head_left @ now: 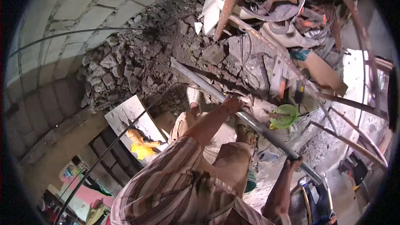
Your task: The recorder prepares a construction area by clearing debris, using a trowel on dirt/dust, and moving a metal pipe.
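Observation:
A long grey metal pipe (pixel 266 131) slants across the view, from the rubble at upper left down to the lower right. My left hand (pixel 233 104) is closed around it near its middle. Lower down, close to the pipe's near right end, my right hand (pixel 294 163) grips it too. The pipe is held off the ground, in front of my bent legs. Its far end lies over the broken stones; whether it touches them I cannot tell. Beside the pipe, past my left hand, sits a bright green plastic bowl (pixel 285 116).
Stone rubble (pixel 118 64) lies heaped against a block wall (pixel 79 6). A white board (pixel 135 116) carries a yellow-orange object (pixel 139 139). At upper right, rusty poles (pixel 233 6) stand around a cluttered basin (pixel 287 14). A dark cable (pixel 121 135) crosses the left side.

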### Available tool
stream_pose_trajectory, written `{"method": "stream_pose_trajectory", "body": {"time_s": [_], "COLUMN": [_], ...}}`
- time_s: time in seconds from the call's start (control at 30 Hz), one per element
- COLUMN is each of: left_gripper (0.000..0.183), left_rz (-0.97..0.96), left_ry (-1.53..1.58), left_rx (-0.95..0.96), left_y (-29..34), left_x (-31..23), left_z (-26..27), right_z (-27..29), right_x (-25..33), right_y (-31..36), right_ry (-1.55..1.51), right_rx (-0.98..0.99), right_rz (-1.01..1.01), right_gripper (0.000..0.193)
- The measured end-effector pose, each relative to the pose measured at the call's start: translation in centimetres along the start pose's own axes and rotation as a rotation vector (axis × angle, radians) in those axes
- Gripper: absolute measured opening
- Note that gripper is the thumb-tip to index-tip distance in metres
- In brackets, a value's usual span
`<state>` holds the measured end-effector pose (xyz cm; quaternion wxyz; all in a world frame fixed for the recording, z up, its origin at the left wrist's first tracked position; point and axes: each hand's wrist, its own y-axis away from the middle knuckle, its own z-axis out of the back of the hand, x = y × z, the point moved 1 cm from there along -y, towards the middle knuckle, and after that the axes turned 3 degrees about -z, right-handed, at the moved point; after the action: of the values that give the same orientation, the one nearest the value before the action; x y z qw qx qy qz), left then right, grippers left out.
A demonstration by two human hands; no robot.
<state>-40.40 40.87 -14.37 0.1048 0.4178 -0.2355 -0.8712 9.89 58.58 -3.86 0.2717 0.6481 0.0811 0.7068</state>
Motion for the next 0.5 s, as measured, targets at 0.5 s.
{"method": "stream_pose_trajectory", "body": {"time_s": [0.5], "left_gripper": [0.029], "left_rz": [0.0], "left_ry": [-0.342], "left_rx": [-0.096], "left_y": [2.1], "left_x": [4.2], "left_z": [-3.5], "right_z": [-8.7], "right_x": [8.5], "right_y": [9.9], "right_ry": [-0.308], "right_rx": [0.139], "right_rz": [-0.089], "right_gripper": [0.029]}}
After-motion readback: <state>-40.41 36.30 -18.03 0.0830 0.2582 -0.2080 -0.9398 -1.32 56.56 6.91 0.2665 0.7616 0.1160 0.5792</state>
